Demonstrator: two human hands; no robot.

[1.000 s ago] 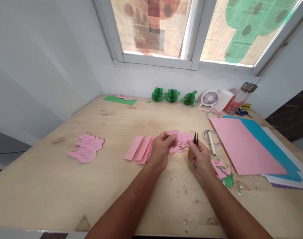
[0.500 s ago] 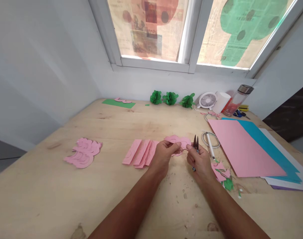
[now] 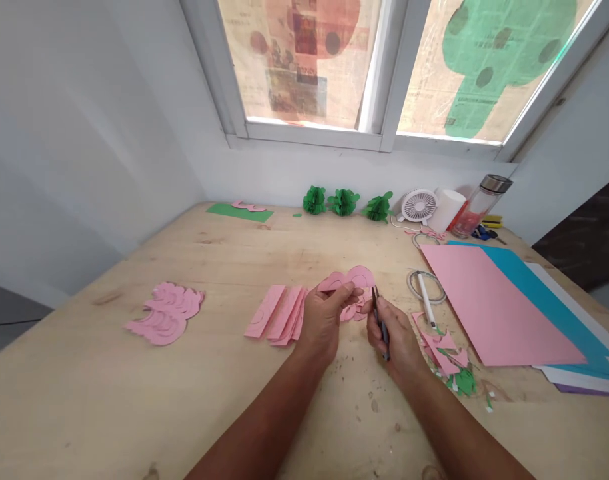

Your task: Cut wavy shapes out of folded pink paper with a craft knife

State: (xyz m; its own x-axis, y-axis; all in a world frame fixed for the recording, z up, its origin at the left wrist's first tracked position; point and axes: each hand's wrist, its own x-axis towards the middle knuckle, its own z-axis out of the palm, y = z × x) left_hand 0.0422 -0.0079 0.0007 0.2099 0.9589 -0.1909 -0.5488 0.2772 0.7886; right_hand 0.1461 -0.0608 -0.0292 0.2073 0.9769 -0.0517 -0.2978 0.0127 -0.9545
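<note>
Between the thumb and fingers of my left hand (image 3: 327, 313) is a pink paper cutout (image 3: 359, 275) with rounded, scalloped edges. My right hand (image 3: 394, 330) grips a pair of small dark scissors (image 3: 383, 327), blades pointing up and close to the cutout's right edge. The blades look nearly closed. More pink cut pieces (image 3: 353, 312) lie on the table just below the held one. Left of my left hand rest several folded pink paper strips (image 3: 265, 312), partly hidden by the hand. Further left sits a pile of scalloped pink cutouts (image 3: 167, 313).
Pink, blue and white sheets (image 3: 499, 303) lie at the right. Pink and green scraps (image 3: 447, 357) and a white pen (image 3: 426, 300) are near my right hand. Green paper shapes (image 3: 343, 202), a small fan (image 3: 418, 205) and a glass bottle (image 3: 477, 212) stand along the back wall.
The pink cutout has turned and sits higher in my left hand. My right hand has let go of it and now holds the scissors beside its edge. A pink scrap has joined the right-hand pile.
</note>
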